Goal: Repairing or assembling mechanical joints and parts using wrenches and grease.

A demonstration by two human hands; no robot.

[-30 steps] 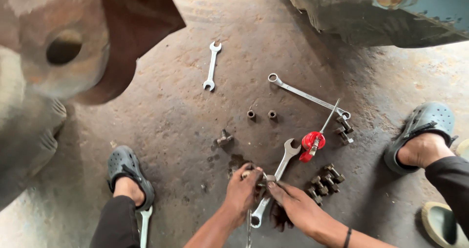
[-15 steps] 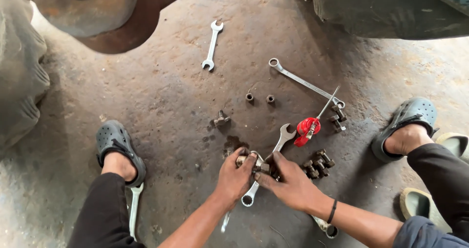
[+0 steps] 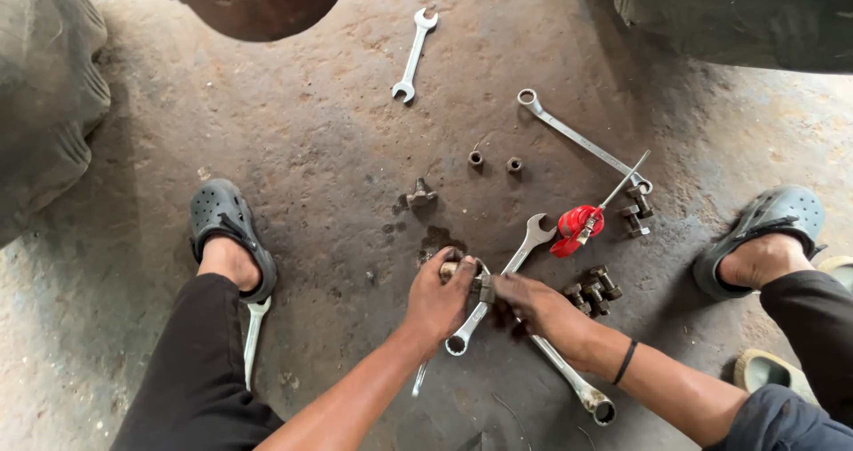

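Dirty concrete floor (image 3: 293, 131) lies under me. My left hand (image 3: 437, 302) closes on a bolt (image 3: 450, 270); my right hand (image 3: 533, 302) pinches its nut (image 3: 486, 287), above a wrench (image 3: 499, 282).

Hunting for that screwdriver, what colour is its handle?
Red; the screwdriver shows best in the head view.

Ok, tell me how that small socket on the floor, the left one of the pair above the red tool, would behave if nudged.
The left socket stands on end, so it would probably slide or tip rather than roll at first. Once tipped, its round shape would likely let it roll across the gritty floor. It looks like solid metal, so probably rigid and heavy for its size.
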